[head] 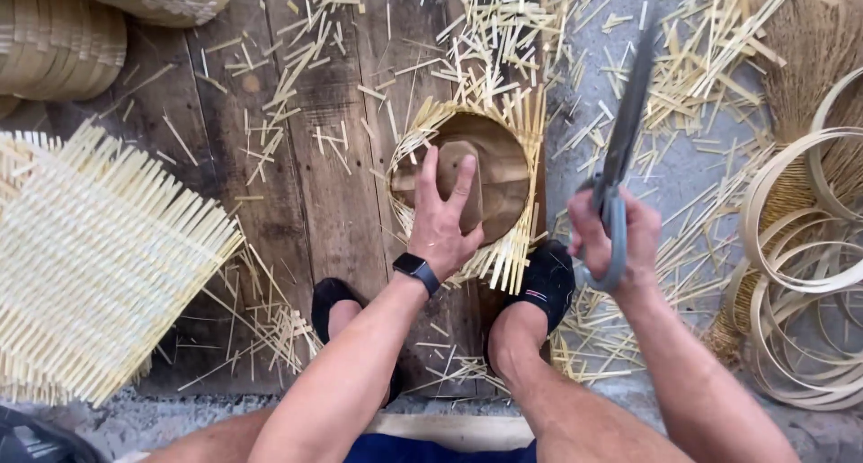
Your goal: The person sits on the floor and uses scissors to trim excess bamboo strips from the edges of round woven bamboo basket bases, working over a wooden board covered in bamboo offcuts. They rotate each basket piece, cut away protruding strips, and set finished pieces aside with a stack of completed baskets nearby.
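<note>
Your feet, in black shoes [548,283], rest on the plank floor [315,193]. Your left hand [440,216] lies flat with fingers spread, pressing a wooden mould [499,171] set inside a round woven bamboo piece [503,247] whose strip ends fan outward. Your right hand [607,238] is clenched around the handles of large shears [625,130], blades pointing away. Bamboo offcuts [503,31] litter the floor; a woven mat [99,256] lies left, bamboo hoops [800,247] right.

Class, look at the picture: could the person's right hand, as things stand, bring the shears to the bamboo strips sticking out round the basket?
Probably yes. The right hand grips the shears beside the basket, with nothing between blades and strips; the left hand presses the inside only.
</note>
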